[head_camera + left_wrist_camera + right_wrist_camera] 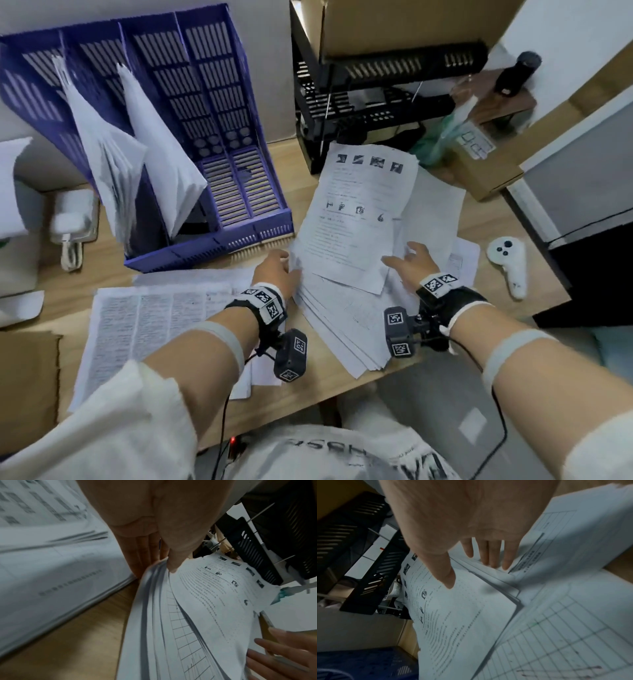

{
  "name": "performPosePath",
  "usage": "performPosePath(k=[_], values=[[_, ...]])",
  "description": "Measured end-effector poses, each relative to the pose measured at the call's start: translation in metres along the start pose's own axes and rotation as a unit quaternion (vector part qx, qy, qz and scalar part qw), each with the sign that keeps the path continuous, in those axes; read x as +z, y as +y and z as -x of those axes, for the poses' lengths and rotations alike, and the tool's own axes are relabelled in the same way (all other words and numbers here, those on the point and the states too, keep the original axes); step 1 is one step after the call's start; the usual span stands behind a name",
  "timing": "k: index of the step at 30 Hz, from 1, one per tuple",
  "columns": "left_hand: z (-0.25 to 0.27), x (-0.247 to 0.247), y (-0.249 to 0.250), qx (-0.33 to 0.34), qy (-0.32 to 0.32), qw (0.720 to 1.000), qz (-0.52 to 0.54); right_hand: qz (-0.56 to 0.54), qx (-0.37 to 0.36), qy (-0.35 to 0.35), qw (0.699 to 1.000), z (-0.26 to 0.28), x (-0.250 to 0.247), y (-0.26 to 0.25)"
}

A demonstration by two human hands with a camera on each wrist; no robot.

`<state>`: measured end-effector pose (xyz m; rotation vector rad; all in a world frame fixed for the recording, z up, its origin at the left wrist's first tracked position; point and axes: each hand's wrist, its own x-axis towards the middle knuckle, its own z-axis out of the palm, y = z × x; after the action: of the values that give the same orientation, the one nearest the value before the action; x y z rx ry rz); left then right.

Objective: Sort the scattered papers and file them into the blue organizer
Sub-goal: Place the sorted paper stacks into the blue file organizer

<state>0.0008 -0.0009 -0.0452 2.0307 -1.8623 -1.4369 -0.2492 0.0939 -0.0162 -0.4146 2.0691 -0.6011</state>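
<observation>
Two hands work a loose stack of papers (346,308) lying on the wooden desk (212,263), to the right of the blue organizer (191,113). The left hand (277,270) grips the stack's left edge: in the left wrist view the thumb (173,555) lies on top of the sheets while the fingers (142,555) curl beneath them, lifting that edge into a fan. The right hand (416,262) rests on the stack's right side, fingers straight and spread, with its fingertips (493,561) on the paper and the thumb (447,574) on the top sheet (359,212), a printed page with small pictures and lines of text. Under it lie sheets ruled with a grid (556,635).

Near left on the desk lies a second spread of densely printed pages (144,325). The organizer stands at the far left; two of its left compartments hold upright white papers (137,154), and its right compartments show only slatted floor. A black wire rack (359,96) stands far behind the stack, and a white controller (510,267) lies to the right.
</observation>
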Motion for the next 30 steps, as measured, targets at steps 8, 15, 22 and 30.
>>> performPosePath(k=[8,15,22,30], values=[[0.001,0.007,0.017,-0.05,0.009,0.999,-0.014,0.008,-0.054,-0.039,0.998,-0.026,-0.007,-0.019],[-0.003,-0.011,-0.008,-0.067,0.014,0.989,0.131,0.082,-0.074,0.041,0.993,-0.022,-0.034,-0.042],[0.012,-0.03,-0.02,-0.096,-0.046,0.983,0.147,0.081,-0.045,0.14,0.986,-0.017,-0.071,-0.015],[0.02,-0.036,-0.037,-0.092,0.026,0.984,0.152,-0.006,-0.02,0.16,0.987,0.002,-0.088,0.007]])
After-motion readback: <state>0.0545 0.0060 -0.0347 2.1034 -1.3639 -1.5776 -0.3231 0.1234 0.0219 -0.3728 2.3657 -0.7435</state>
